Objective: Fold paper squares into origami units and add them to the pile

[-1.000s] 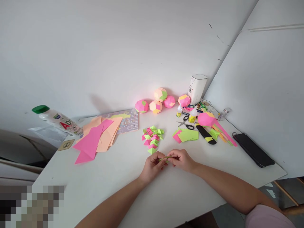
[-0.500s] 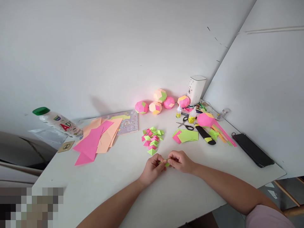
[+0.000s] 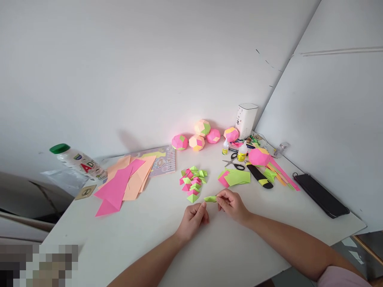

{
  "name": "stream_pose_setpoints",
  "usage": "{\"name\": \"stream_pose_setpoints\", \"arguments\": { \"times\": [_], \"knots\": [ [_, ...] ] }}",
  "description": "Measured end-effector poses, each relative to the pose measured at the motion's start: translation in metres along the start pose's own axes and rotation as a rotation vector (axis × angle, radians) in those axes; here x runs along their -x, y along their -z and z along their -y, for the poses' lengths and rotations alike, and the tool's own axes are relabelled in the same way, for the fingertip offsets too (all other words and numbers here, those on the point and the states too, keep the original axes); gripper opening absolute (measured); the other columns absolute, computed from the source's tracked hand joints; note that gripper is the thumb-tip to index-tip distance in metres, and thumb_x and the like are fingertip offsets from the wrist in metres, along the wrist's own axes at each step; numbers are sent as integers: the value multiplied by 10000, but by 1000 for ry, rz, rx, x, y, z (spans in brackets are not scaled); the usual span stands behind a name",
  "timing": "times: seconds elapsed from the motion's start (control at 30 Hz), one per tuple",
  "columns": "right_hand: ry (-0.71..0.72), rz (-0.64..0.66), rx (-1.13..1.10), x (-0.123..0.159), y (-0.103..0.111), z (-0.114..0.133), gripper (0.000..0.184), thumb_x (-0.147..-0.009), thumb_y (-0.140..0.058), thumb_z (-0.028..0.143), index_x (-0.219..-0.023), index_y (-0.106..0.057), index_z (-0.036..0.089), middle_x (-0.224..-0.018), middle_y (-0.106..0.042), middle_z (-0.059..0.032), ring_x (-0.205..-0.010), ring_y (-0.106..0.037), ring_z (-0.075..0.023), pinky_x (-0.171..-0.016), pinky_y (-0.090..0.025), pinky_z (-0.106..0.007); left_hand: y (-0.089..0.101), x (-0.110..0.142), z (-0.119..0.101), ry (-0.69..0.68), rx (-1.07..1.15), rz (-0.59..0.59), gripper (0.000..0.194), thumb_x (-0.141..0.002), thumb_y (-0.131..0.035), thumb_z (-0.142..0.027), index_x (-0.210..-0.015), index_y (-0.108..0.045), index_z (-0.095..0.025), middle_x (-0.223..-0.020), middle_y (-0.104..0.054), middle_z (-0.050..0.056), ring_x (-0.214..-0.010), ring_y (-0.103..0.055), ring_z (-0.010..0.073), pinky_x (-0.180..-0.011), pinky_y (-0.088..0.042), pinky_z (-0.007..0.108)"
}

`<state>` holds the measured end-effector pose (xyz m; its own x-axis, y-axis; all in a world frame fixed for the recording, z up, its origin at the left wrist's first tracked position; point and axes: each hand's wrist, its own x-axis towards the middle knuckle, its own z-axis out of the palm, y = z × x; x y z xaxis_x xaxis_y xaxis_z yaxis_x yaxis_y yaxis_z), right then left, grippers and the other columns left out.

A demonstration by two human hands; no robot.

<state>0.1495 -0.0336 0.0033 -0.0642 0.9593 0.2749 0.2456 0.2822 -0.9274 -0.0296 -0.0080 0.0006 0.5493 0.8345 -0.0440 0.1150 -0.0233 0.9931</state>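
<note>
A small folded piece of green paper (image 3: 210, 199) is pinched between the thumb and fingers of my right hand (image 3: 234, 206), its free end pointing left. Just below that end, my left hand (image 3: 194, 219) is closed, thumb against curled fingers, with nothing visible in it. Whether the left thumb tip touches the paper is hard to tell. Beyond both hands lies a pile of folded pink and green paper pieces (image 3: 193, 183). Flat green and pink paper pieces (image 3: 237, 177) rest to the right of that pile.
Scissors (image 3: 235, 162), glue bottles (image 3: 242, 153) and a box cutter (image 3: 259, 175) lie at the right, near a black phone case (image 3: 321, 195). Several paper balls (image 3: 196, 142) sit along the wall. Pink and orange sheets (image 3: 119, 187), a notebook (image 3: 166, 161) and a bottle (image 3: 80, 161) occupy the left.
Both hands held the green paper together earlier. My left hand has come away down and left, and the right hand now holds the paper up. The view has tilted slightly upward.
</note>
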Motion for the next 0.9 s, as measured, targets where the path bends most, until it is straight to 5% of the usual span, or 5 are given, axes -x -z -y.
{"name": "stream_pose_setpoints", "arguments": {
  "times": [0.13,0.23,0.53,0.9],
  "knots": [
    [394,-1,214,2,-2,0,101,-849,-494,171,-782,-568,175,-894,-641,-96,-731,-621,-154,-606,-508,-253,1,-1,-3,4,66,57,427,-882,-362,-460,-737,-600,-136,-650,-610,32,-563,-505,120,-568,-405,240],
    [539,31,291,4,-5,-3,143,-840,-478,106,-793,-586,187,-990,-618,-106,-762,-614,-149,-678,-523,-277,0,-2,-3,45,88,28,376,-854,-432,-462,-713,-570,-142,-599,-601,12,-537,-501,114,-555,-403,234],
    [410,102,198,4,-5,-7,156,-800,-579,210,-953,-570,183,-1044,-574,-128,-849,-604,-178,-537,-543,-225,-2,-4,-3,102,240,9,356,-831,-453,-497,-700,-483,-167,-526,-598,1,-471,-537,123,-492,-405,232],
    [354,118,209,5,-5,-4,101,-851,-530,261,-850,-573,169,-799,-626,-65,-629,-556,-124,-537,-480,-224,-1,-3,0,92,165,21,394,-848,-405,-511,-669,-494,-171,-475,-569,-9,-476,-504,121,-538,-398,241]
  ]
}}
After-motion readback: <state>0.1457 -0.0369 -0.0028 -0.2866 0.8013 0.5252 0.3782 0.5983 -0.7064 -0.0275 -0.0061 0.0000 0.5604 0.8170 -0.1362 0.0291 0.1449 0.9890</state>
